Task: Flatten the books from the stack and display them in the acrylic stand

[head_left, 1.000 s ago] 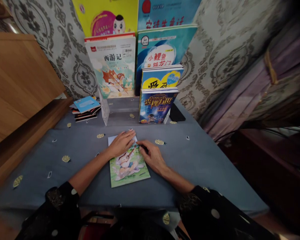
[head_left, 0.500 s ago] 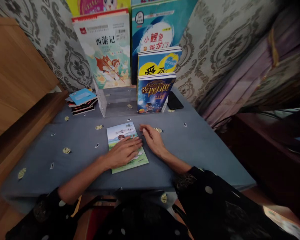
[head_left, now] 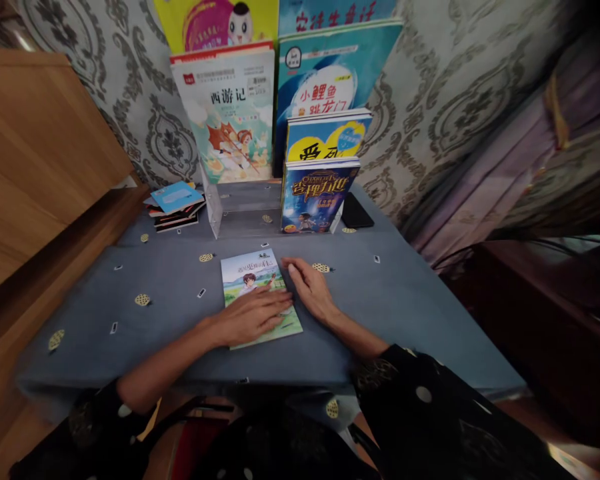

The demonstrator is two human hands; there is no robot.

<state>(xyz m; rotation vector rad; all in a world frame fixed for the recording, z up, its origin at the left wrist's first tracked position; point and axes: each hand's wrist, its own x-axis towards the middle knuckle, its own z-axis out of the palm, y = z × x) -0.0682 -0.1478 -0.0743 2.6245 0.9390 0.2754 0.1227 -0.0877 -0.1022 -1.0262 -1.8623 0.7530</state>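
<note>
A thin booklet (head_left: pixel 251 281) with a child and green grass on its cover lies flat on the blue tablecloth in front of me. Across its lower half rests my left hand (head_left: pixel 257 316), palm down, with the fingers stretched out over the cover. It hides part of the picture. My right hand (head_left: pixel 311 285) lies on the cloth just right of the booklet, turned on its edge, its fingers extended and holding nothing. The thumb side faces up, near the booklet's right edge.
A clear acrylic stand (head_left: pixel 245 225) at the back holds several upright books, among them a white-green one (head_left: pixel 243 120) and a dark blue one (head_left: pixel 313 200). Left of it sits a pile of small books (head_left: pixel 175 203); a black phone (head_left: pixel 356 211) lies at right. Patterned cloth hangs behind.
The view has tipped up, so everything sits lower and slightly right. My left hand has slid a little toward me on the booklet, uncovering more of the child. The right hand stays beside it.
</note>
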